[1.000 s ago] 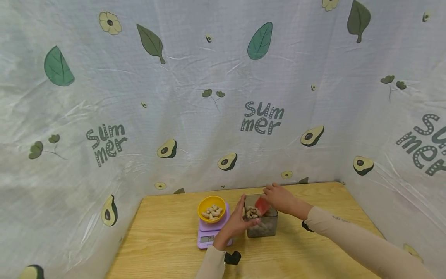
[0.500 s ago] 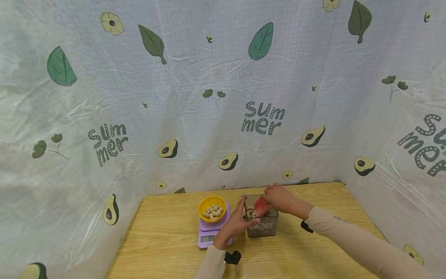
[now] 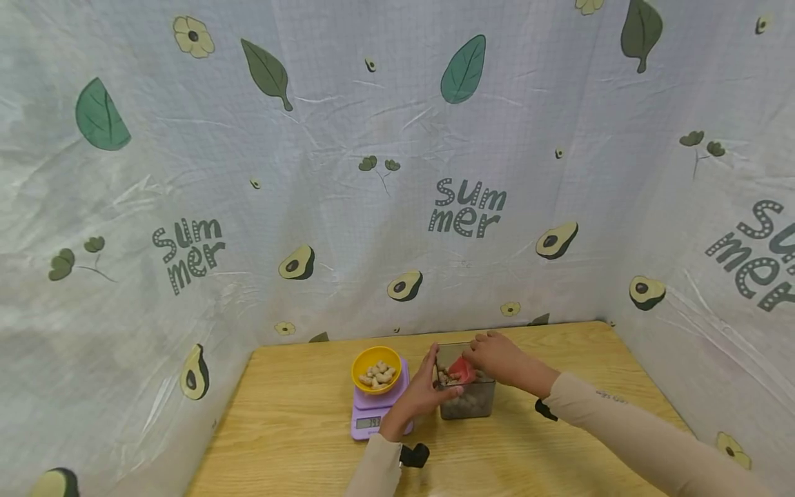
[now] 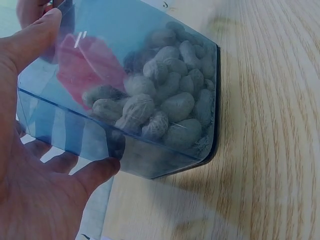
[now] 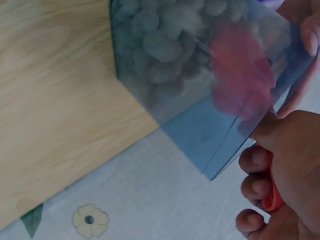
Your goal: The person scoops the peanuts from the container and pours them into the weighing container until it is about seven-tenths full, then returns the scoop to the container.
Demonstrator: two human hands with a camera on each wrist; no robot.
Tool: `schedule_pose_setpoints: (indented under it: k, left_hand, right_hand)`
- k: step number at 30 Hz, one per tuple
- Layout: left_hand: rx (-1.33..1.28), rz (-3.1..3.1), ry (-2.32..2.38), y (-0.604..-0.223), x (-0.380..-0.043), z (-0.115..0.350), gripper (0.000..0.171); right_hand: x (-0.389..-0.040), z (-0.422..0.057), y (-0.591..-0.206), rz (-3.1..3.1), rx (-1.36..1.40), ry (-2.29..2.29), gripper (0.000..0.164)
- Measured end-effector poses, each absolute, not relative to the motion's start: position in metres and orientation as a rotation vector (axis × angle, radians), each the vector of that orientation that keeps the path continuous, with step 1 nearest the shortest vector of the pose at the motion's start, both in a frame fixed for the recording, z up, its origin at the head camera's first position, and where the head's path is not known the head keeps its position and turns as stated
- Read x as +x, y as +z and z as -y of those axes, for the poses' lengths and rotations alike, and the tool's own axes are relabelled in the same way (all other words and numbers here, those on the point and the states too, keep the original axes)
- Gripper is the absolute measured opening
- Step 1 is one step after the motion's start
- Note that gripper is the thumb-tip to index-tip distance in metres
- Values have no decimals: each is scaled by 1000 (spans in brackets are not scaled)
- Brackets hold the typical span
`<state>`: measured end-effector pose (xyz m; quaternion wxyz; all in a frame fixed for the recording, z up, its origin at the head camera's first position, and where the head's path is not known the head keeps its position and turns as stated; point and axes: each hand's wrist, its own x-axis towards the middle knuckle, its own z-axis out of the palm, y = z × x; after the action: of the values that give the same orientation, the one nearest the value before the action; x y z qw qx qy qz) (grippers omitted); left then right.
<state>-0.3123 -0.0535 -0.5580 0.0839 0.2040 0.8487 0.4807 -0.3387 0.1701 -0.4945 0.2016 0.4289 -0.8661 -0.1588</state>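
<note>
My left hand (image 3: 424,395) grips a clear, smoky plastic container (image 3: 467,406) at its left side, thumb on the front wall and fingers spread along the side. Unshelled peanuts (image 4: 167,87) fill its lower part. With curled fingers, my right hand (image 3: 502,360) holds the handle of a red scoop (image 3: 462,371). The scoop's bowl is inside the container, down against the peanuts; through the wall its red head (image 5: 240,70) shows blurred. Left of the container, a yellow bowl (image 3: 375,356) with several peanuts rests on a purple kitchen scale (image 3: 366,400).
All of it stands on a light wooden table (image 3: 298,407). A white printed sheet (image 3: 348,207) hangs behind the table and along both sides. My left forearm crosses close to the scale's front right corner, partly covering its display (image 3: 368,422).
The red scoop has moved left and lower into the peanuts, its head turning, with the right hand following slightly. The left hand keeps its hold on the container; bowl and scale stay put.
</note>
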Motion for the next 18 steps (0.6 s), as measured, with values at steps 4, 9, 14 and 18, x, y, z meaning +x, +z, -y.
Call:
schedule_pose_setpoints:
  k: [4, 9, 14, 18]
  left_hand:
    - [601, -2534, 1442, -557, -313, 54, 109]
    - [594, -2530, 1451, -557, -313, 58, 110]
    - [604, -2534, 1447, -556, -312, 57, 110]
    - [598, -2532, 1438, -555, -310, 57, 110]
  right_hand:
    - [-342, -166, -499, 2369, 1228, -420, 23]
    - [-340, -165, -500, 2450, 1301, -192, 17]
    - [-338, -161, -504, 2477, 1281, -94, 15]
    - [-338, -160, -508, 2517, 1244, -24, 9]
